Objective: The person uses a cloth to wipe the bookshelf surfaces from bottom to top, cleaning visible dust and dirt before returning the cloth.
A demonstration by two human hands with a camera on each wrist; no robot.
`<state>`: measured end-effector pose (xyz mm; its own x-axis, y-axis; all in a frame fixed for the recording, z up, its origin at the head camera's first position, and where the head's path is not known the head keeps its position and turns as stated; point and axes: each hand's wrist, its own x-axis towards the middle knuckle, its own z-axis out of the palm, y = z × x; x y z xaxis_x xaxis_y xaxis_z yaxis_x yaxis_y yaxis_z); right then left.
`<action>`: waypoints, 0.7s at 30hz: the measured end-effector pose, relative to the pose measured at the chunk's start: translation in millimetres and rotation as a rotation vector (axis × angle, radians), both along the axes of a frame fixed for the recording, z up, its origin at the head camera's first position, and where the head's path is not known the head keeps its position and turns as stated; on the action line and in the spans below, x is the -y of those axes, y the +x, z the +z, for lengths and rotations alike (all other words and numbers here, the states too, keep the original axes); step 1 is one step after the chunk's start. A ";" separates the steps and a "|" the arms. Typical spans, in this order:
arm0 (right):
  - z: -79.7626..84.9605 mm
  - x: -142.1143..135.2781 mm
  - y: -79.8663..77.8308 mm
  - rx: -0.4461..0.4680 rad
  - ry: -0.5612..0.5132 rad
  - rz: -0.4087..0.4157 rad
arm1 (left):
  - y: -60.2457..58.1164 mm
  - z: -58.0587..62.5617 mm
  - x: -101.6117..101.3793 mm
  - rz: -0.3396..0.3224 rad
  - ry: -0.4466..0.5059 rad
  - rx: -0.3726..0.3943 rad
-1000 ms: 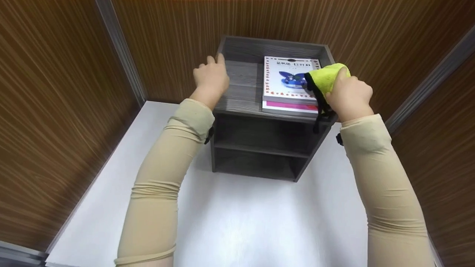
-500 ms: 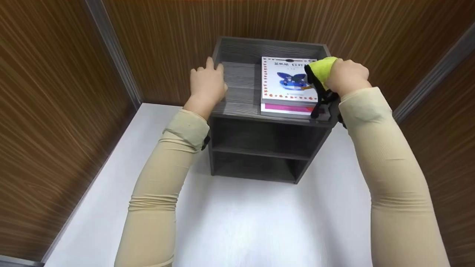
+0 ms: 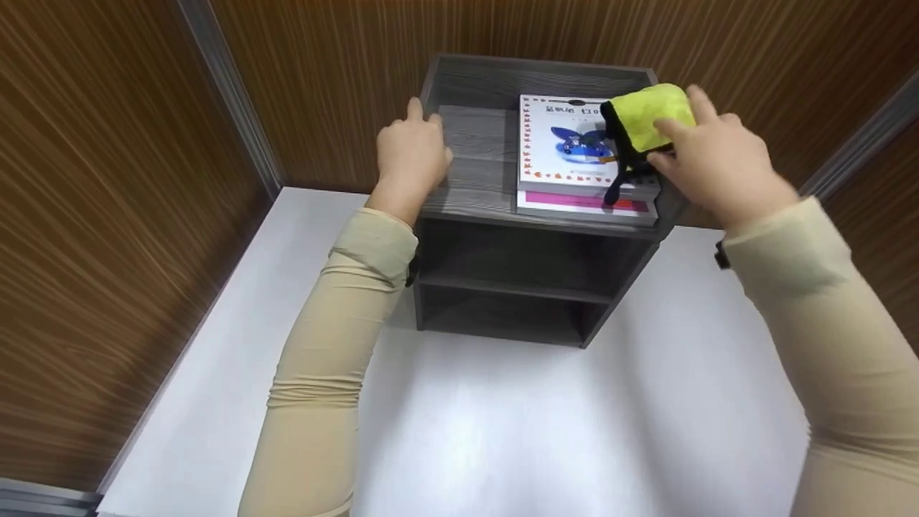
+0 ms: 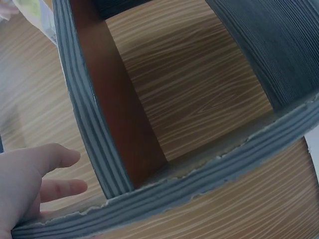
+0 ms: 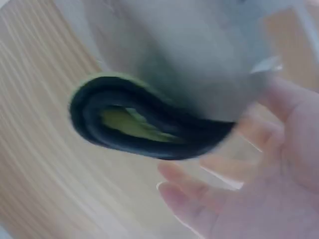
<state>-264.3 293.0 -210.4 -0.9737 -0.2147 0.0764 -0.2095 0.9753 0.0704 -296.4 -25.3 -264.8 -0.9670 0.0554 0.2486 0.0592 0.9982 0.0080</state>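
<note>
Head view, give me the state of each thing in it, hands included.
shelf unit: upright, front open
upper book: closed, flat, cover up
lower book: closed, flat, under the upper book
yellow cloth: folded, partly hiding the upper book
left hand: at the shelf unit's left side, fingers extended
right hand: fingers spread, at the yellow cloth
sleeves: covering both forearms, creased

A looped yellow-green cloth with black edging (image 5: pixel 128 125) meets the lower edge of a blurred grey panel (image 5: pixel 209 55); beside it, the right hand (image 5: pixel 269 184) holds its fingers apart.
</note>
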 end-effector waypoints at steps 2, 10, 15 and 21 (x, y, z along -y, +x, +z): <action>-6.3 7.4 12.2 -0.030 0.108 0.007 | 0.9 0.2 0.4 0.005 -0.006 -0.003; -7.7 8.0 -3.7 0.069 0.173 0.015 | 2.6 4.3 0.4 -0.034 0.027 0.093; 1.0 5.1 -28.6 0.154 0.086 -0.005 | 5.3 6.1 0.3 -0.042 0.022 0.121; 10.8 1.1 -52.9 0.248 -0.001 -0.057 | 5.8 8.2 0.2 -0.023 -0.020 0.113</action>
<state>-317.2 291.9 -199.5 -0.9733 -0.1586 -0.1661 -0.1645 0.9861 0.0223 -290.5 -25.5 -256.6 -0.9872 0.0818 0.1368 0.0820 0.9966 -0.0043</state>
